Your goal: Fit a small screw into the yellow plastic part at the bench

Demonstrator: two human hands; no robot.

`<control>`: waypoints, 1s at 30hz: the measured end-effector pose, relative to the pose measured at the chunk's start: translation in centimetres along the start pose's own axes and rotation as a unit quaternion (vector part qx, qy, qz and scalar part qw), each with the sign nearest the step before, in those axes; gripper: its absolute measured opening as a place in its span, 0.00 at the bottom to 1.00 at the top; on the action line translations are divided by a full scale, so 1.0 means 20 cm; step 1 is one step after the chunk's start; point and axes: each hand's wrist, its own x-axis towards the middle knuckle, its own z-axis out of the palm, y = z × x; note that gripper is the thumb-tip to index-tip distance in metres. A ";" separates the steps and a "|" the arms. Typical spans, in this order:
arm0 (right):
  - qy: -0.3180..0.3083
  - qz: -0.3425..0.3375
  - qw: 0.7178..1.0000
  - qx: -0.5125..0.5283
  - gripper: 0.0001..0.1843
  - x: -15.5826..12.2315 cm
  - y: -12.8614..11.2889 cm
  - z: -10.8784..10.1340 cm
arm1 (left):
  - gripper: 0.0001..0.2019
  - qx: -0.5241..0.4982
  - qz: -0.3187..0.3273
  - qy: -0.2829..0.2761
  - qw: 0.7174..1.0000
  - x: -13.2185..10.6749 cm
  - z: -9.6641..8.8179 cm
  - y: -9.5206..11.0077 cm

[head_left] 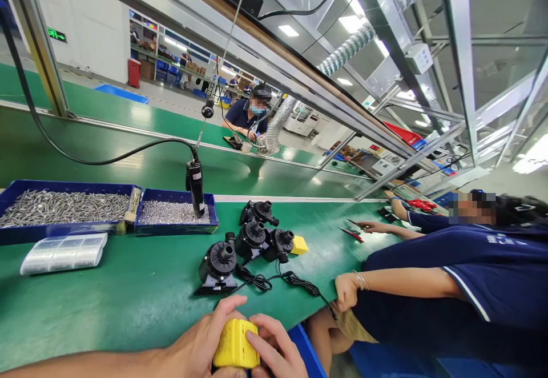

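Both my hands hold a small yellow ribbed block [236, 344] at the near edge of the green bench [128, 298]. My left hand [200, 344] wraps it from the left with the thumb over its top. From the right, my right hand [276, 349] presses its fingers against the block's side. Just beyond them stand several black pumps: the nearest pump [218, 264] trails a coiled black cable [274, 280], and others [259, 235] cluster behind it beside a second yellow block [298, 245].
Two blue trays hold metal parts: screws [64, 206] at left, small silver pieces [171, 213] beside them. A black electric screwdriver [196, 187] hangs over the second tray. A label roll [64, 252] lies at left. Co-workers in navy sit to my right [449, 286] and across the belt.
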 end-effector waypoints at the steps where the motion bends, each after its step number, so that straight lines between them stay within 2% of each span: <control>1: 0.003 -0.010 1.000 -0.009 0.22 -0.01 0.02 0.01 | 0.46 0.004 -0.011 0.002 1.000 0.00 0.01 -0.01; 5: 0.055 -0.043 0.997 -0.032 0.22 -0.01 0.07 0.03 | 0.48 0.041 -0.060 0.019 0.997 -0.02 0.04 -0.05; 7: 0.036 -0.047 0.998 -0.029 0.23 0.00 0.07 0.03 | 0.48 0.050 -0.088 0.037 0.994 -0.02 0.06 -0.04; 11: 0.000 0.019 0.999 -0.026 0.31 0.01 0.01 0.06 | 0.50 0.039 -0.151 0.064 0.986 0.03 0.06 0.03; 13: 0.018 0.037 0.999 -0.032 0.33 0.01 -0.02 0.09 | 0.50 0.029 -0.183 0.067 0.980 0.05 0.06 0.07; 17: 0.069 0.048 0.996 -0.037 0.28 0.01 -0.06 0.17 | 0.49 0.043 -0.236 0.064 0.969 0.07 0.08 0.09; 20: 0.086 0.064 0.994 -0.022 0.27 0.01 -0.08 0.20 | 0.49 0.087 -0.233 0.073 0.966 0.05 0.11 0.07; 23: 0.094 0.071 0.993 -0.006 0.29 -0.02 -0.08 0.21 | 0.48 0.114 -0.214 0.080 0.967 0.04 0.12 0.06; 25: 0.102 0.077 0.992 -0.001 0.30 -0.04 -0.07 0.24 | 0.48 0.120 -0.225 0.076 0.964 0.04 0.11 0.07; 28: 0.120 0.091 0.989 0.002 0.24 -0.08 -0.06 0.30 | 0.51 0.097 -0.249 0.065 0.961 0.05 0.11 0.05; 30: 0.133 0.094 0.987 -0.003 0.21 -0.11 -0.04 0.34 | 0.56 0.056 -0.220 0.055 0.972 0.05 0.11 0.01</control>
